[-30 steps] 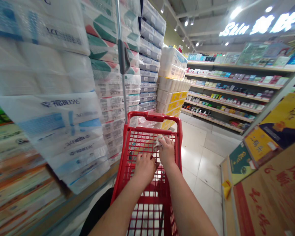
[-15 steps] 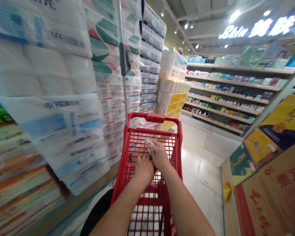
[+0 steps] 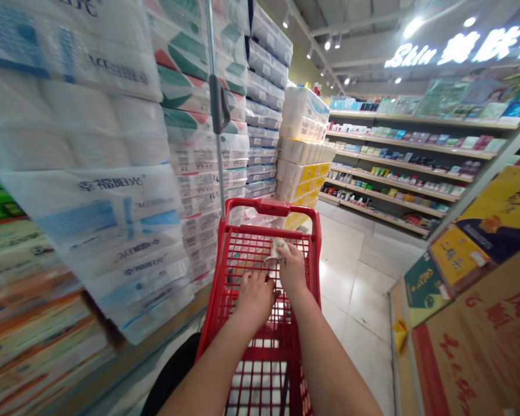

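Observation:
A red plastic shopping basket [image 3: 312, 254] on wheels stands in front of me in a shop aisle, its metal pull handle [image 3: 219, 110] rising straight up. My left hand [image 3: 254, 297] rests inside the basket, fingers curled down against its mesh bottom. Just beyond it, my right hand [image 3: 292, 267] is closed on a crumpled whitish cloth [image 3: 276, 250] pressed against the basket's inner mesh wall. Both forearms reach in from below.
Tall stacks of wrapped toilet-paper packs [image 3: 112, 190] line the left side, with more stacks [image 3: 303, 144] ahead. Shelves of small goods [image 3: 407, 167] run along the back right. Cardboard boxes [image 3: 472, 306] crowd the right. A tiled floor [image 3: 359, 271] runs between them.
My right hand with the cloth swept left across the mesh wall, then back to the right. The left hand stayed almost still.

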Available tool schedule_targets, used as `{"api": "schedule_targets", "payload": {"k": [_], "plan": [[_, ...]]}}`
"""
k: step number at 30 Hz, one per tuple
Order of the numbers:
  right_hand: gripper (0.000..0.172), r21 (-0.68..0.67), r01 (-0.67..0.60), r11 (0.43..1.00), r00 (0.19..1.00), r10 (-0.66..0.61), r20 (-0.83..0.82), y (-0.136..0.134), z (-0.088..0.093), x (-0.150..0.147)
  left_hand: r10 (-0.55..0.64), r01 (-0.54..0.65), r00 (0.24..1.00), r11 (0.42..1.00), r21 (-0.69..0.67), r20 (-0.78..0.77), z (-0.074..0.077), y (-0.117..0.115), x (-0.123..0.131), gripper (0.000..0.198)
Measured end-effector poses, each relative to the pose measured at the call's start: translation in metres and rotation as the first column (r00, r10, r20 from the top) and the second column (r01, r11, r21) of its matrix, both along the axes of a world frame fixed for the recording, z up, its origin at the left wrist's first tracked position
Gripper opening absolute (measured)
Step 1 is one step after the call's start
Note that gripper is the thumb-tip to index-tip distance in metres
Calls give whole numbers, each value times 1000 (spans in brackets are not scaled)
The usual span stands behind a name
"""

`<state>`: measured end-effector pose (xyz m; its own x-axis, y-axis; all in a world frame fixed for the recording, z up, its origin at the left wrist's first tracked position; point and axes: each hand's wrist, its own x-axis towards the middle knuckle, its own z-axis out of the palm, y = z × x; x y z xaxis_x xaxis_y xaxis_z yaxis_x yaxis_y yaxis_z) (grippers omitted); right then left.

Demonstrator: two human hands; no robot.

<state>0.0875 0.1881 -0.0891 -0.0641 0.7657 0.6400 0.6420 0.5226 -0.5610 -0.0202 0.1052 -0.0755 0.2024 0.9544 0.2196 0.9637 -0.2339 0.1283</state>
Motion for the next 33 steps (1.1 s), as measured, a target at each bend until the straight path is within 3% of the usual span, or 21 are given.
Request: {"api": "schedule_targets", "payload": {"k": [2,8,12,15,20,23,25,27,29,31,33], "plan": [[40,3,-5,1000,1000,5,19,-1,-1,-2,7,-7,1000,1000,-23,-5,1,0,1,30],[41,-23,-198,980,978,199,61,-8,-1,-11,30,-35,998,995,-89,-53,3,1,2,41],[44,-9,-106,994,992,105,-71,1,-1,-1,6,-7,1000,999,-34,-27,2,0,-1,32],[45,-6,-88,996,994,87,-61,1,-2,-2,12,-13,1000,999,-37,-28,1,0,0,31],[39,-62,-272,960,960,275,58,-18,9,-15,23,-34,995,993,-111,-98,6,0,3,47],[34,-92,-394,915,919,394,-14,-25,22,-11,9,-24,994,991,-129,-113,8,-1,3,46],[32,-78,-414,907,909,408,-85,-24,28,-4,16,-30,994,991,-131,-110,8,-1,2,39],[31,-70,-276,959,957,268,-108,-21,29,3,18,-29,995,993,-116,-94,7,-1,1,37],[28,-86,-26,996,999,23,-34,-18,26,8,15,-20,997,997,-72,-70,5,-1,-1,35],[23,-79,164,983,983,-156,101,-15,21,8,3,-5,999,1000,-27,-45,3,-1,-1,32],[18,-46,212,976,956,-198,215,-15,15,4,-3,3,1000,1000,-6,-29,1,-1,-2,32]]}}
